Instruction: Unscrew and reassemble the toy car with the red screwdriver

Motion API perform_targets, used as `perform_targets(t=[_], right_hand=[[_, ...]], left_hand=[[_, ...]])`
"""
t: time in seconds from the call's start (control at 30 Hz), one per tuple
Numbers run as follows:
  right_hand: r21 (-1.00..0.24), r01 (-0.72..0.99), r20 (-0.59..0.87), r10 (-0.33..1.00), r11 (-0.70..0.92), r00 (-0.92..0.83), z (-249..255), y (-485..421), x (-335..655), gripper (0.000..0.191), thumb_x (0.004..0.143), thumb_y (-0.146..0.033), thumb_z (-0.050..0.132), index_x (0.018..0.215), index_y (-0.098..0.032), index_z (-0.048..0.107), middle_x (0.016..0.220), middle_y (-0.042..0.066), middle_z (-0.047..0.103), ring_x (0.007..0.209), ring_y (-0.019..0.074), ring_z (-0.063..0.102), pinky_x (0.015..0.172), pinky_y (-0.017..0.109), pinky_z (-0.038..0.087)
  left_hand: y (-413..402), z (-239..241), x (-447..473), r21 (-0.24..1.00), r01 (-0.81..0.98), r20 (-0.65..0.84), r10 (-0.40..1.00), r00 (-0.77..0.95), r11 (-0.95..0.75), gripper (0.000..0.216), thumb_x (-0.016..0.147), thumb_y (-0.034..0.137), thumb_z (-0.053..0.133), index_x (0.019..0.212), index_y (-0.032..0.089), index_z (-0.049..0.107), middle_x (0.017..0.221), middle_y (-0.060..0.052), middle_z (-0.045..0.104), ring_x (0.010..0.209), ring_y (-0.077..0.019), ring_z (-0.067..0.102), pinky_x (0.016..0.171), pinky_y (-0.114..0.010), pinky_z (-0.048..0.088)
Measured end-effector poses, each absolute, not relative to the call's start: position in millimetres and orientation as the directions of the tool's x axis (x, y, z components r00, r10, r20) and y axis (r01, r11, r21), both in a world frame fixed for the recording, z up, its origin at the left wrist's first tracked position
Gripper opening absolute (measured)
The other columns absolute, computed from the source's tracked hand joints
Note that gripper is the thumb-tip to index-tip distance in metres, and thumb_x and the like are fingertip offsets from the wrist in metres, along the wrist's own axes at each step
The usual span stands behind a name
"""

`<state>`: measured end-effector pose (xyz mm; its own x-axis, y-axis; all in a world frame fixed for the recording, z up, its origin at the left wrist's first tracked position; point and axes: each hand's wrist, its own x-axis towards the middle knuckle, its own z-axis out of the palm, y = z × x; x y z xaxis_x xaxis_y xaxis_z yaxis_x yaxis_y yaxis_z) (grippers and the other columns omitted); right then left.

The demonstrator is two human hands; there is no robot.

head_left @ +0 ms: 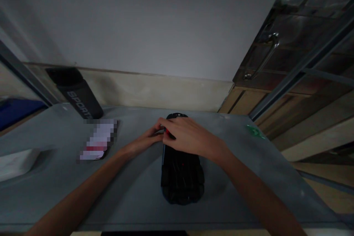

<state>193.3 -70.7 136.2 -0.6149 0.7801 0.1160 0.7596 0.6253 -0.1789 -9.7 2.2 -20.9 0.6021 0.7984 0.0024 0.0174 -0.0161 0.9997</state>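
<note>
A long black object that looks like a toy car (182, 177) lies on the grey table with its long side pointing toward me. My right hand (182, 134) reaches across its far half, fingers bent and closed at its left edge. At that same edge, my left hand (153, 134) meets the right fingertips, its own fingers pressed together against the car's side. A small red part (167, 132) shows between the fingers. Exactly what the fingertips pinch is hidden. A tiny red dot sits on the car's dark surface.
A dark bottle marked SPORT (80, 97) stands at the back left, near a blurred-out phone-like item (99, 140). A white object (18, 164) lies at the left edge. Green crumpled plastic (254, 131) is at right. Behind the table (132, 206) rises a wall; metal frame bars flank it.
</note>
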Motion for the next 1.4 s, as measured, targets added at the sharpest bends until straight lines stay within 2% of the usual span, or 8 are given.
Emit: perform_targets(t=[0.17,0.37,0.53,0.63,0.8,0.87,1.07,1.4], right_hand=[[-0.116,0.780,0.116,0.788,0.615,-0.604,135.0,-70.4,192.9,0.025,0.114,-0.027,0.047,0.124,-0.021,0.069,0.097,0.006,0.080,0.084,0.0217,0.071,0.071,0.034,0.039],[-0.142,0.774,0.127,0.787,0.617,-0.604,132.7,-69.8,193.3,0.022,0.109,-0.026,0.056,0.128,-0.023,0.066,0.099,0.005,0.080,0.086,0.0214,0.072,0.072,0.032,0.040],[-0.130,0.868,0.139,0.875,0.480,-0.463,128.3,-69.1,185.9,0.023,0.113,-0.029,0.051,0.126,-0.020,0.068,0.103,0.010,0.081,0.088,0.0236,0.074,0.073,0.033,0.042],[-0.219,0.871,0.159,0.897,0.439,-0.412,126.5,-65.8,192.5,0.021,0.112,-0.028,0.052,0.123,-0.020,0.068,0.101,0.009,0.080,0.087,0.0222,0.072,0.075,0.032,0.042],[-0.541,0.749,0.217,0.924,0.382,-0.315,121.4,-57.6,247.1,0.024,0.103,-0.020,0.049,0.120,-0.021,0.067,0.082,0.000,0.072,0.072,0.0165,0.063,0.070,0.027,0.042],[-0.564,0.772,0.188,0.956,0.292,-0.223,113.7,-56.0,275.3,0.023,0.099,-0.022,0.050,0.113,-0.021,0.068,0.076,-0.001,0.068,0.067,0.0164,0.059,0.066,0.027,0.040],[-0.424,0.892,-0.105,0.969,0.160,-0.224,65.8,-62.8,314.1,0.012,0.096,-0.017,0.056,0.094,-0.020,0.067,0.075,0.001,0.067,0.071,0.0175,0.062,0.070,0.030,0.042],[-0.265,0.959,-0.013,0.994,0.097,-0.104,32.9,-67.3,303.2,0.014,0.103,-0.020,0.056,0.115,-0.020,0.064,0.093,0.011,0.075,0.082,0.0229,0.070,0.072,0.034,0.041]], left_hand=[[3.3,-20.3,-8.7,1.000,0.024,-0.010,0.800,0.600,-0.006,0.051,0.092,0.048,0.079,0.134,0.021,0.069,0.149,-0.011,0.071,0.150,-0.0379,0.054,0.128,-0.050,0.037],[3.0,-19.6,-8.0,1.000,-0.012,0.007,0.792,0.611,0.001,0.062,0.090,0.048,0.081,0.144,0.022,0.066,0.159,-0.011,0.064,0.153,-0.0385,0.050,0.130,-0.049,0.036],[0.4,-13.1,-6.4,0.999,0.034,-0.022,0.816,0.577,0.002,0.074,0.086,0.053,0.084,0.151,0.028,0.062,0.164,-0.010,0.060,0.160,-0.0372,0.044,0.133,-0.051,0.032],[0.1,-11.3,-5.4,1.000,0.024,-0.025,0.795,0.606,0.012,0.083,0.087,0.054,0.083,0.161,0.031,0.052,0.168,-0.010,0.055,0.159,-0.0344,0.045,0.133,-0.054,0.031],[-0.6,-11.5,-6.3,0.999,0.017,-0.039,0.792,0.610,0.036,0.086,0.091,0.049,0.081,0.167,0.033,0.043,0.171,-0.011,0.051,0.160,-0.0336,0.044,0.133,-0.056,0.030],[-1.0,-10.8,-7.2,0.999,0.024,-0.035,0.795,0.605,0.026,0.085,0.091,0.049,0.080,0.166,0.032,0.045,0.170,-0.012,0.051,0.160,-0.0336,0.044,0.133,-0.054,0.030],[-1.4,-8.0,-8.1,0.997,0.069,-0.065,0.815,0.575,0.031,0.083,0.090,0.045,0.081,0.165,0.032,0.048,0.170,-0.011,0.052,0.156,-0.0351,0.049,0.130,-0.051,0.035],[4.7,-18.1,-11.4,0.995,0.085,-0.084,0.800,0.594,0.042,0.093,0.090,0.053,0.080,0.171,0.035,0.037,0.175,-0.011,0.045,0.161,-0.0350,0.043,0.134,-0.054,0.029]])
